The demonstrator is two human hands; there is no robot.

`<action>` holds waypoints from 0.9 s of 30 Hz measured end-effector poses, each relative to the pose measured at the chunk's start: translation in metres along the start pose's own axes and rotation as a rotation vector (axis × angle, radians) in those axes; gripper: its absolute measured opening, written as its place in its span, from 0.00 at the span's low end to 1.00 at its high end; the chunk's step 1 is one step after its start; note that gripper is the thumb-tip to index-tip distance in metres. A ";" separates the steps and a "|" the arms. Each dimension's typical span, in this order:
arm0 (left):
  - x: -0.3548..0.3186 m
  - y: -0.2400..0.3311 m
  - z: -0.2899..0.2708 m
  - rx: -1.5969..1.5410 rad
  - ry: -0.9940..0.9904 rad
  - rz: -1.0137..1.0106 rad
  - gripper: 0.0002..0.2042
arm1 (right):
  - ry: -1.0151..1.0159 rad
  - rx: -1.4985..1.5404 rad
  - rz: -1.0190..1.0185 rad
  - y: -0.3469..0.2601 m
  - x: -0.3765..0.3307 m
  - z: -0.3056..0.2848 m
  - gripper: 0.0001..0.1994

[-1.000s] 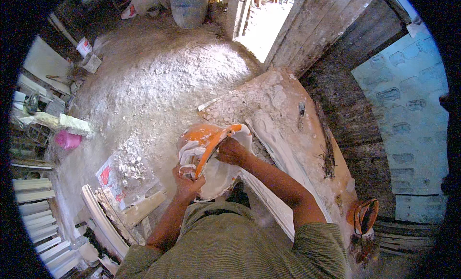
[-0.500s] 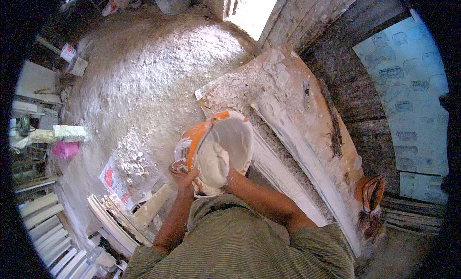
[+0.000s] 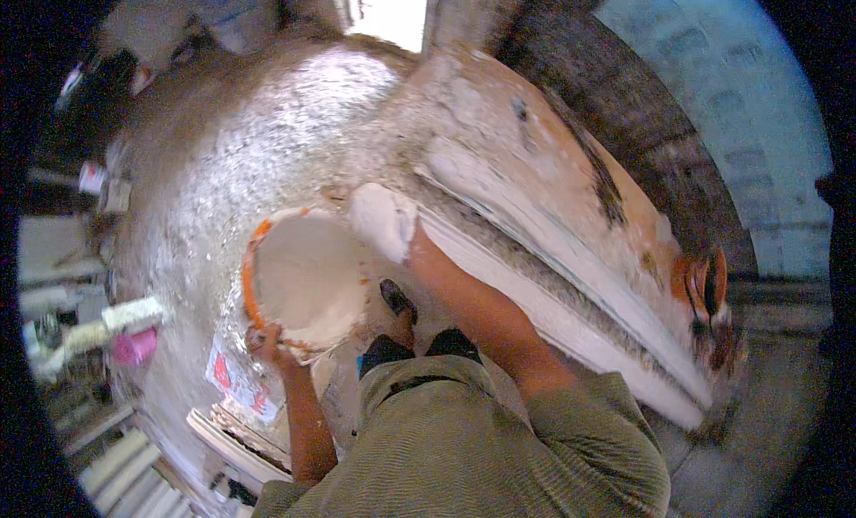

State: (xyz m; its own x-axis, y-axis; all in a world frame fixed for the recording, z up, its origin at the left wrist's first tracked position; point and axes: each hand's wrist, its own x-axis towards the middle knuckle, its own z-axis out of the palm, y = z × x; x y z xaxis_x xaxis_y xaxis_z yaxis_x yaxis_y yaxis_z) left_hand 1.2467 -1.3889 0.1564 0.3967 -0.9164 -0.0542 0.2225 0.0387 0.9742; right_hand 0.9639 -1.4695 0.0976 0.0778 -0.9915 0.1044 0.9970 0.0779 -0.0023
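Observation:
My left hand (image 3: pixel 265 341) grips the near-left rim of a bucket (image 3: pixel 251 282) with an orange, white-smeared edge. Pale, creamy plaster-like paste (image 3: pixel 312 277) lies inside it. To the bucket's right, my right hand carries a thick white plaster-like lump (image 3: pixel 382 217), whose mass hides my fingers. This lump is over the left end of a long white strip (image 3: pixel 499 291) on the worktable. Beside it, a second long pale strip (image 3: pixel 571 250) runs parallel, with a dark gap between them. Motion blurs the picture somewhat.
The brown worktable (image 3: pixel 615 175) is crusted with white residue. An orange container (image 3: pixel 695 282) stands at its right end. On the floor at left are a printed bag (image 3: pixel 234 380), stacked boards (image 3: pixel 236 442) and a pink object (image 3: pixel 135 345). My sandalled foot (image 3: pixel 399 301) shows below.
My right hand has lifted the white lump out of the bucket and moved it up toward the strips. The bucket, held by my left hand, has shifted left and tipped more upright.

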 end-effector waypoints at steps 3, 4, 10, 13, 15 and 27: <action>0.009 -0.010 -0.032 0.145 0.052 0.079 0.11 | 0.066 0.104 -0.111 -0.008 -0.028 -0.013 0.13; 0.009 -0.014 -0.040 0.235 0.018 0.186 0.10 | 0.226 0.164 -0.153 -0.012 -0.044 -0.010 0.13; -0.010 -0.012 -0.045 0.616 -0.359 0.965 0.14 | 0.677 -2.643 -0.201 -0.068 -0.196 0.023 0.09; -0.036 0.000 -0.033 0.716 -0.431 1.284 0.15 | 0.891 -2.621 -0.160 -0.092 -0.290 0.027 0.11; -0.060 0.006 -0.027 0.492 -0.350 0.865 0.14 | 0.881 -2.891 0.119 -0.108 -0.376 0.028 0.13; -0.183 0.050 -0.004 -0.208 -0.245 -0.237 0.15 | 1.965 -2.464 0.117 -0.284 -0.776 0.031 0.15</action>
State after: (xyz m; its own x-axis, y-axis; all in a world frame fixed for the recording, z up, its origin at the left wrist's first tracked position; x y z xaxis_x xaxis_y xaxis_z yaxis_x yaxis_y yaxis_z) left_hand 1.1890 -1.2177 0.2142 0.0942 -0.9765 -0.1938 0.4682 -0.1284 0.8743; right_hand 0.6203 -0.7193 0.0482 -0.9536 -0.3001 -0.0250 -0.2988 0.9532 -0.0454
